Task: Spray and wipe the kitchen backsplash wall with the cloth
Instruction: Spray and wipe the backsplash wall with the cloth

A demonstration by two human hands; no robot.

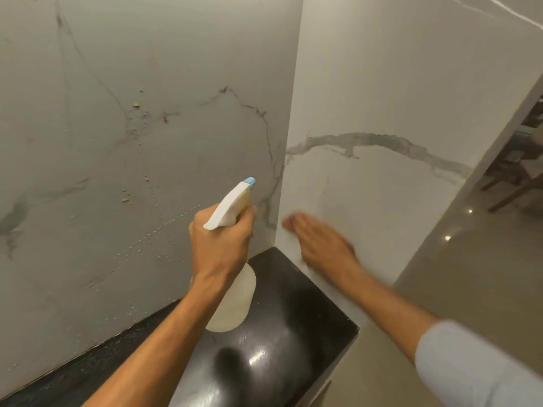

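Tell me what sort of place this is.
Probably a home kitchen: a splattered marble-look backsplash wall meets a glossy black countertop, the left hand grips a spray bottle, and wooden chair legs show beyond.

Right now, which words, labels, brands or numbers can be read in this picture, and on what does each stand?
None can be read.
The spray bottle turns no label to the camera; the left hand covers its neck.
The backsplash wall bears only grey veins and stains, no writing.
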